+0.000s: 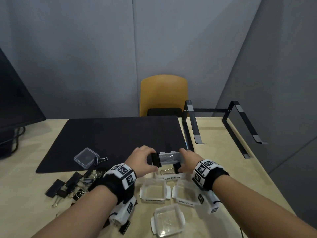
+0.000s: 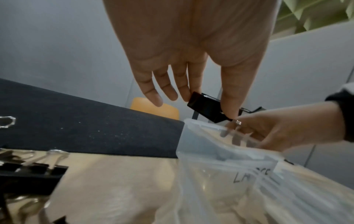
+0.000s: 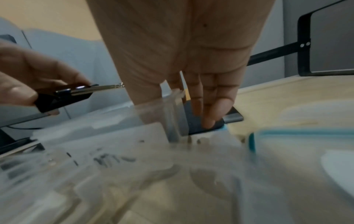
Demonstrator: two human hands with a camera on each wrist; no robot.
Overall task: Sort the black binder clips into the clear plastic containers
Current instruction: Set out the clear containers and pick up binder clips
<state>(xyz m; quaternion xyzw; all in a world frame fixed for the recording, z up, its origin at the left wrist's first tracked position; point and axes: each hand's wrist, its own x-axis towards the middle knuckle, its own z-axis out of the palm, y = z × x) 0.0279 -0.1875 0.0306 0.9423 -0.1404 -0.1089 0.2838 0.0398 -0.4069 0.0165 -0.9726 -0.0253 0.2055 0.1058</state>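
Note:
My left hand [image 1: 147,159] pinches a large black binder clip [image 1: 156,159] between thumb and fingers, just above the open end of a clear plastic container [image 1: 169,158]. My right hand [image 1: 184,158] grips that container by its wall and holds it tilted up off the table. In the left wrist view the clip [image 2: 206,109] hangs at the container's rim [image 2: 201,125]. The right wrist view shows my fingers [image 3: 208,109] against the container wall [image 3: 172,115]. A "LARGE" label [image 1: 171,177] lies below, with another clip [image 1: 171,170] by it.
A pile of black binder clips [image 1: 73,184] lies at the left. Three open clear containers [image 1: 153,190] [image 1: 186,193] [image 1: 168,220] stand near me. A small clear case [image 1: 86,158] and a clip [image 1: 101,159] sit on the black mat [image 1: 111,134]. A laptop stand [image 1: 219,124] stands right.

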